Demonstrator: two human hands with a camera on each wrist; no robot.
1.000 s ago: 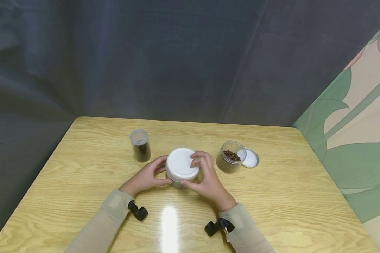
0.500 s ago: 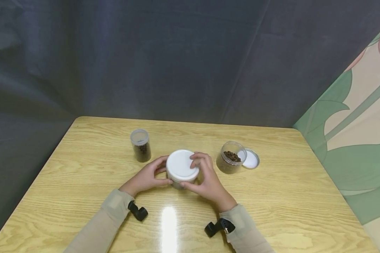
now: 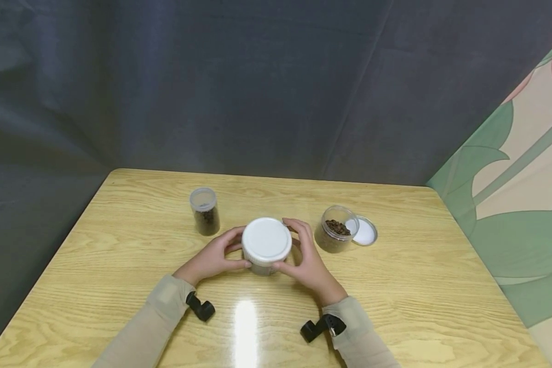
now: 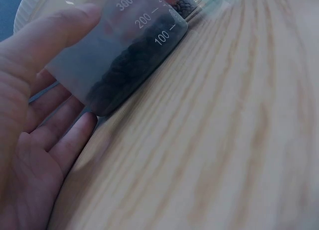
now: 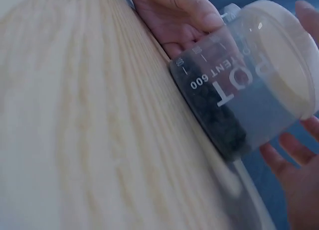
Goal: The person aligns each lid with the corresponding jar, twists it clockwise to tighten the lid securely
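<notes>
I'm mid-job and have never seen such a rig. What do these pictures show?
No machine here, just a person's bare left hand and right hand. One picture comes from a camera worn on the head; the two close-ups come from wrist cameras. On the wooden table, the left hand holds a jar of dark pieces and the right hand curls round its white lid. Farther back stand a tall, part-filled jar and, to the right, an open jar of brown pieces with a loose lid beside it.

The clear plastic, white-lidded cylindrical jar (image 4: 117, 48) carries printed scale numbers 100, 200 and 300. Elsewhere on it stand "POT" and "TENT 600", the latter's beginning unclear.
</notes>
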